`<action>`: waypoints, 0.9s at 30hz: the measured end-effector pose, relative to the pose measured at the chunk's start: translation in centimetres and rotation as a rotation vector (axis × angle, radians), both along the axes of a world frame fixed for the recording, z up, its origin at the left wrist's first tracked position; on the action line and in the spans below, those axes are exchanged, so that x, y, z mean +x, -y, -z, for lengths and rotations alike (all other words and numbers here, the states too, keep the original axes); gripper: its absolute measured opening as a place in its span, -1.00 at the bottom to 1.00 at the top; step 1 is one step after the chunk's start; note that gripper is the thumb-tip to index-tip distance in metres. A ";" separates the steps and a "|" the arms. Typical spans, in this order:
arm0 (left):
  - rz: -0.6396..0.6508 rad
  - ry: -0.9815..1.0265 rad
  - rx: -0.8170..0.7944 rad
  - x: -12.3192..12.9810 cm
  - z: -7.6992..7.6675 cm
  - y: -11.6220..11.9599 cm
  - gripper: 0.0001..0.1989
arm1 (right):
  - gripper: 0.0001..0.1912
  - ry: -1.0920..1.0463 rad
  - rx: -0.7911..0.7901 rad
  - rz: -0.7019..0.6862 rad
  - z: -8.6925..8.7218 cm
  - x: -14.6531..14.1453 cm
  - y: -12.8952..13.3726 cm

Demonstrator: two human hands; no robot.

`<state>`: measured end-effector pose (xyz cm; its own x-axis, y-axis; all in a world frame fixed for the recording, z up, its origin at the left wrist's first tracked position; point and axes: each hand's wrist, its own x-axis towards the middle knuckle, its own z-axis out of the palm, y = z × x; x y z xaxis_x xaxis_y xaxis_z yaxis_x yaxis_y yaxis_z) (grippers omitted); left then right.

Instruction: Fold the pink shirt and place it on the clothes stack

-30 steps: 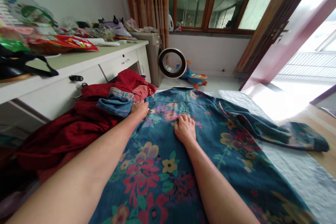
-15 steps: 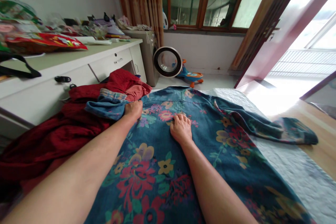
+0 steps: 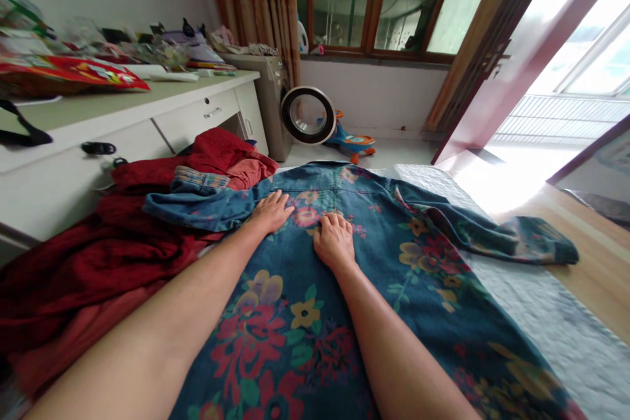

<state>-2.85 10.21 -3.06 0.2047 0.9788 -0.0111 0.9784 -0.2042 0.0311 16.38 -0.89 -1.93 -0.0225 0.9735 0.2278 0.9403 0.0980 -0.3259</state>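
A blue floral denim shirt (image 3: pixel 378 236) lies spread out, its back panel facing up and its collar end away from me. My left hand (image 3: pixel 273 211) rests on it near the left shoulder, fingers stretched out and holding nothing. Close by, my right hand (image 3: pixel 335 239) lies palm down on the upper middle of the back, fingers slightly bent and a little apart. The left sleeve (image 3: pixel 197 203) reaches over a heap of red cloth (image 3: pixel 147 223), its checked cuff lining showing. On the right, the other sleeve (image 3: pixel 516 243) stretches out past the bed cover.
Under the shirt is a pale quilted cover (image 3: pixel 531 302). A white desk (image 3: pixel 138 138) piled with bags runs along the left. Beyond stands a washing machine (image 3: pixel 270 105) with its round door (image 3: pixel 309 115) swung out, beside a blue and orange ride-on toy (image 3: pixel 350 142).
My left hand has let go of the shirt's left shoulder edge, moved slightly right and flattened onto the cloth. The left sleeve lies straighter. My right hand stays in place on the shirt.
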 end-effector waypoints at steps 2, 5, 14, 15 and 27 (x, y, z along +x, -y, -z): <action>-0.074 0.012 -0.021 0.3 -0.1 -0.6 -0.29 | -0.73 0.002 0.003 -0.004 0.0 0.0 0.0; -0.210 0.046 -0.066 1.1 -0.5 -1.7 -0.20 | -0.72 -0.010 0.001 -0.008 0.1 0.1 -0.1; -0.375 0.151 -0.049 6.3 -2.2 -1.0 -0.34 | -0.70 -0.059 0.006 -0.005 0.1 0.2 -0.2; -0.325 0.162 -0.032 7.0 -2.5 -0.5 -0.36 | -0.70 -0.069 0.000 -0.005 0.1 0.4 -0.4; -0.102 0.240 0.107 12.6 -0.1 5.6 -0.51 | -0.60 -0.073 -0.078 0.207 0.4 5.1 -2.0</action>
<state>9.71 4.64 -3.01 0.0889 0.9874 0.1306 0.9613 -0.1194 0.2482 21.53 1.08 -2.35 0.1936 0.9703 0.1450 0.9115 -0.1232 -0.3924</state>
